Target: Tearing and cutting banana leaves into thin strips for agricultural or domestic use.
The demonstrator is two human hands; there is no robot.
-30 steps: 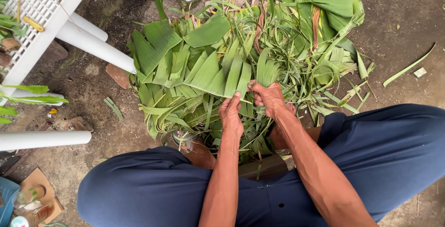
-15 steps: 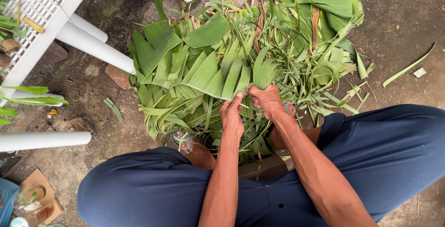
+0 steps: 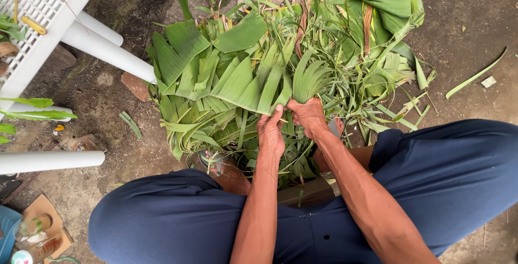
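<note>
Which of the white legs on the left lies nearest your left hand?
The slanted white leg running from the white lattice table toward the leaf pile is nearest the left hand; the others lie farther left.

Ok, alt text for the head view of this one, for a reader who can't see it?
Seen from above, a seated person's left hand and right hand grip a green leaf strip at the near edge of a leaf pile on bare dirt ground. A white plastic table stands at the left.

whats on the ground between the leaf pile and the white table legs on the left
In the head view, mostly bare dirt, with a flat reddish stone and a small leaf strip lying on it.
</note>
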